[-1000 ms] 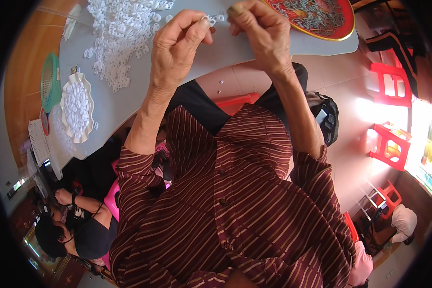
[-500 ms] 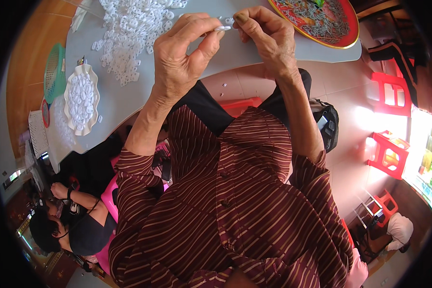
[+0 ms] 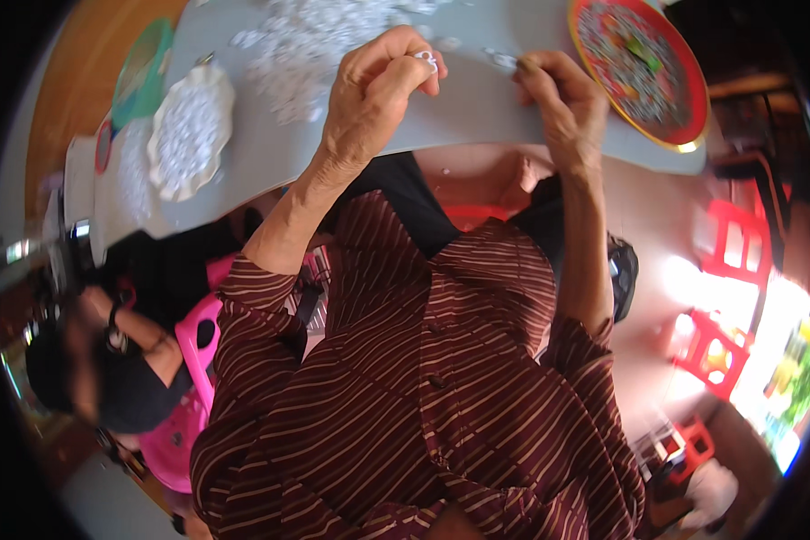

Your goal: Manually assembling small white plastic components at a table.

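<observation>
White plastic piece (image 3: 426, 59), small and ring-like, sits pinched at the fingertips of the left hand (image 3: 375, 94), which is curled closed and raised just above the grey table (image 3: 477, 112). Right hand (image 3: 562, 103) is apart from it, fingers bunched at the table edge on another small white bit (image 3: 499, 59); exact hold too small to confirm. Progress, judged: a scallop-edged dish (image 3: 189, 135) at the left is already heaped with white pieces, while a large loose scatter (image 3: 306, 54) remains on the table beyond the hands, so much is left. Versus half a second ago: the hands, then together at one piece, have separated. Round red tray (image 3: 643, 72) lies to the right; another person sits lower left.
</observation>
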Demonstrator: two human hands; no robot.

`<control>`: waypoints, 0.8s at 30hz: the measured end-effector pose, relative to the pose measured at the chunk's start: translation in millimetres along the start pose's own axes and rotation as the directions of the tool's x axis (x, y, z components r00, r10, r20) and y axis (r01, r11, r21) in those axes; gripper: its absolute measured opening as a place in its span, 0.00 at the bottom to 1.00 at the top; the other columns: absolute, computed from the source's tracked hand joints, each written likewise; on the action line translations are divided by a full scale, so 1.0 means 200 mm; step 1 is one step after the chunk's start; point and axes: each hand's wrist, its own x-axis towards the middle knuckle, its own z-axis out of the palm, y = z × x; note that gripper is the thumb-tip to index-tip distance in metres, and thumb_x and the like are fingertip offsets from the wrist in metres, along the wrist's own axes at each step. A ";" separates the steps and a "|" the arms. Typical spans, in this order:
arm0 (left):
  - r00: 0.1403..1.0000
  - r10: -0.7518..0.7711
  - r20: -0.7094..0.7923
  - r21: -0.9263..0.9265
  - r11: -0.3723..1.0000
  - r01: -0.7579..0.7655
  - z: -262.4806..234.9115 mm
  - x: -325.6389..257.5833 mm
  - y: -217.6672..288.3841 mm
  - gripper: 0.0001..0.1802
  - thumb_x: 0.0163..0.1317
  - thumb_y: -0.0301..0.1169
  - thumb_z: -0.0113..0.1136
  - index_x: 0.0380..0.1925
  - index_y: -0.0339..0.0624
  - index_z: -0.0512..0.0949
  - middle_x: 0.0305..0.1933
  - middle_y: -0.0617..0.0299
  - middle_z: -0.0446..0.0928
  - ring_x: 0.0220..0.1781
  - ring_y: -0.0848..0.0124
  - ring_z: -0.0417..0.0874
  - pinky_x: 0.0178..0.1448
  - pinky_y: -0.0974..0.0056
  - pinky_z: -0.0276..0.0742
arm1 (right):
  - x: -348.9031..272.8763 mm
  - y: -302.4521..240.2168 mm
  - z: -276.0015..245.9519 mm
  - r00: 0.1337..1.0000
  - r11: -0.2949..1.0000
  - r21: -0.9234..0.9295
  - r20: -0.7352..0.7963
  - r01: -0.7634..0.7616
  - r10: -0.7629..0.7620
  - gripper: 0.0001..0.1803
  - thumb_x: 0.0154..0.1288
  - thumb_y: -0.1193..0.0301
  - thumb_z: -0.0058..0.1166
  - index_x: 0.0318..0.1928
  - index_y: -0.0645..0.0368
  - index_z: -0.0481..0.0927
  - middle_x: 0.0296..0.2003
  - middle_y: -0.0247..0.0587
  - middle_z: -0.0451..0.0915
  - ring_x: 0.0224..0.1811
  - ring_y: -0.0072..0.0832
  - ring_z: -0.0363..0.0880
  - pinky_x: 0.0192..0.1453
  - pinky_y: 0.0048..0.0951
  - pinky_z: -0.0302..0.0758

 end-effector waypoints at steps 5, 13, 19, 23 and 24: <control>0.982 0.146 -0.120 0.526 0.848 -0.062 -0.41 -0.10 0.11 0.07 0.57 0.26 0.47 0.22 0.35 0.68 0.18 0.64 0.68 0.22 0.78 0.66 0.27 0.71 0.65 | -0.01 0.00 -0.03 1.000 1.000 0.006 0.014 -0.009 0.009 0.06 0.65 0.74 0.53 0.38 0.64 0.79 0.30 0.33 0.78 0.28 0.14 0.69 0.34 0.15 0.66; 0.963 0.236 -0.128 0.966 0.249 0.068 -1.03 -0.21 0.09 0.07 0.54 0.28 0.51 0.24 0.33 0.70 0.20 0.49 0.72 0.23 0.54 0.71 0.31 0.55 0.68 | 0.00 0.02 -0.03 1.000 1.000 0.002 0.019 0.004 -0.004 0.09 0.65 0.70 0.55 0.37 0.65 0.79 0.28 0.31 0.78 0.27 0.14 0.68 0.32 0.15 0.65; 0.969 0.221 -0.114 0.992 0.086 0.097 -0.98 -0.17 0.16 0.06 0.54 0.28 0.55 0.26 0.36 0.73 0.28 0.52 0.75 0.31 0.55 0.73 0.39 0.54 0.69 | 0.00 0.01 -0.02 1.000 0.999 -0.042 -0.008 0.018 -0.018 0.09 0.64 0.70 0.56 0.35 0.65 0.79 0.27 0.30 0.78 0.25 0.13 0.67 0.30 0.15 0.64; 0.947 0.321 0.035 0.847 0.493 -0.199 -0.63 -0.06 0.12 0.05 0.56 0.26 0.54 0.28 0.34 0.73 0.27 0.53 0.74 0.32 0.57 0.74 0.39 0.59 0.69 | -0.01 0.00 -0.03 1.000 0.999 -0.037 -0.003 0.008 -0.008 0.09 0.64 0.70 0.56 0.36 0.66 0.79 0.27 0.31 0.78 0.25 0.13 0.68 0.30 0.15 0.65; 0.950 0.302 0.077 0.804 0.545 -0.238 -0.55 -0.03 0.09 0.05 0.56 0.26 0.54 0.28 0.34 0.73 0.26 0.54 0.73 0.32 0.57 0.74 0.39 0.60 0.69 | -0.02 -0.01 -0.03 1.000 1.000 -0.028 -0.009 0.009 -0.009 0.10 0.64 0.70 0.56 0.36 0.66 0.79 0.27 0.31 0.78 0.25 0.14 0.68 0.30 0.15 0.66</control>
